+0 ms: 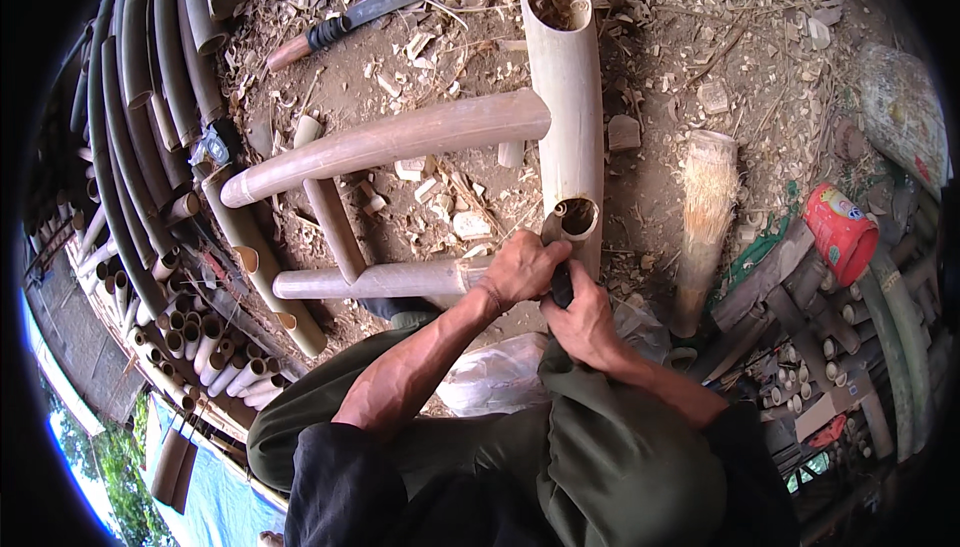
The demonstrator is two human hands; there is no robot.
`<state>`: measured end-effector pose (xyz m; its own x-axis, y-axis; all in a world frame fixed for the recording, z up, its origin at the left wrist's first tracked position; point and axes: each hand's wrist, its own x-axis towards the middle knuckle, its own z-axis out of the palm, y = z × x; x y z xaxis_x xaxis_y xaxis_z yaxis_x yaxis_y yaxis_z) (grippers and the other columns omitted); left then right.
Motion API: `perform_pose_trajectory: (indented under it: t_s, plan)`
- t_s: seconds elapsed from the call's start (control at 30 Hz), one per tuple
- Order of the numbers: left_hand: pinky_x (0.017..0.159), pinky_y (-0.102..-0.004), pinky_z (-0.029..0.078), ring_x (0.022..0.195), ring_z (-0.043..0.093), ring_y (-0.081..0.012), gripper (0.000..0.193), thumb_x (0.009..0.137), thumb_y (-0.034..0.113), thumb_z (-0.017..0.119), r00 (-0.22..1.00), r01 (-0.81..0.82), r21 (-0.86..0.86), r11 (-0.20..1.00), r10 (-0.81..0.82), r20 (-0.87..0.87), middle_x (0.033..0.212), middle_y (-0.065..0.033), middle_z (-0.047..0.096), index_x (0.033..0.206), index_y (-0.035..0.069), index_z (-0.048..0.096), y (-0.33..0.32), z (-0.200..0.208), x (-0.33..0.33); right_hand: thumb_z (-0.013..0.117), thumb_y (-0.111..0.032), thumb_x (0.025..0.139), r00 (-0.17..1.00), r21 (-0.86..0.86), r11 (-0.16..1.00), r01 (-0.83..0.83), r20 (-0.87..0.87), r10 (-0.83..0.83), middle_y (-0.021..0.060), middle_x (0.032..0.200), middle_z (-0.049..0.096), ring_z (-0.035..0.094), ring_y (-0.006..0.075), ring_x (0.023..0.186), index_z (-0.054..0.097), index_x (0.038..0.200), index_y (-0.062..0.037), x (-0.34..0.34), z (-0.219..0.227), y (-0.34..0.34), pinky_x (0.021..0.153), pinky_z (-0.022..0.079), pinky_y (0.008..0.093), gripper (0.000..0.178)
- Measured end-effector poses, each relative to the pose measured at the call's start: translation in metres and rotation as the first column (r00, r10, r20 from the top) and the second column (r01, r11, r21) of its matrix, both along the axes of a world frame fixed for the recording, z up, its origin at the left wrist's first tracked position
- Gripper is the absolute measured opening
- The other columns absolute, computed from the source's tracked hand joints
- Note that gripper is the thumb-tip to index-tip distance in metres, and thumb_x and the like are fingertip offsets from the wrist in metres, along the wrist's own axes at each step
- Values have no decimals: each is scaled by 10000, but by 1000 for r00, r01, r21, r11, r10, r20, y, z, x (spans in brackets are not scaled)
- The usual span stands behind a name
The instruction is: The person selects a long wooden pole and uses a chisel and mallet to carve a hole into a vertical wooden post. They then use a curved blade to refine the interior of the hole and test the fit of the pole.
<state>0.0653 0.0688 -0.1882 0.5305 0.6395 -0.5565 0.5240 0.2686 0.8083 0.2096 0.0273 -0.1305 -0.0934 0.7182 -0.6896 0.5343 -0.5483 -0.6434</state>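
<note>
A thick pale bamboo pole (570, 137) lies on the ground before me, with one large round hole near its far end and another by my hands. My right hand (583, 319) is wrapped round the black handle (562, 285) of a tool whose working end is hidden. Pressed close to it, my left hand (525, 267) is closed at the near hole's edge; what its fingers hold is hidden. Two long bamboo bars, the upper one (390, 142) and the lower one (385, 280), run left from the pole, with a short rung (335, 227) between them.
A large knife (385, 12) lies among wood shavings at the far side. Bamboo poles (125, 147) are stacked along the left, beside a notched bamboo piece (265, 267). To the right are a frayed bamboo mallet-like piece (705, 227), a red container (840, 232) and more bamboo lengths.
</note>
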Motion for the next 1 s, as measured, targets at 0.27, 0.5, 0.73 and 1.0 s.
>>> perform_pose_trajectory:
  t_s: [0.27,0.5,0.73,1.0]
  plan:
    - [479,-330,420,481,541,-184,511,946,346,508,686,-648,-525,552,723,-86,539,-66,563,610,-34,569,12,39,74,678,-162,780,771,83,787,-611,289,568,190,795,673,657,407,732,578,1074,-63,68,23,86,635,526,480,326]
    - [532,-261,373,578,474,-110,392,991,428,464,-1,-455,-883,-112,992,-125,623,6,514,870,78,593,2,38,60,697,-210,759,29,-4,33,-999,407,913,127,669,681,699,259,629,638,905,-36,6,25,158,537,539,361,235]
    - [712,-354,479,706,567,-185,590,930,671,399,-114,-88,-987,-138,985,-128,779,-23,584,1027,110,557,1,63,64,700,-212,742,-138,-95,-110,-989,380,915,101,725,711,711,248,692,729,777,-74,-25,65,198,594,547,367,145]
    - [1117,-387,309,1334,396,-324,814,849,314,707,871,-109,-470,876,312,379,1392,-240,425,1434,-66,288,-70,115,45,406,-393,1013,968,-146,958,-246,7,250,134,714,682,665,342,741,610,931,-19,57,79,58,716,509,448,434]
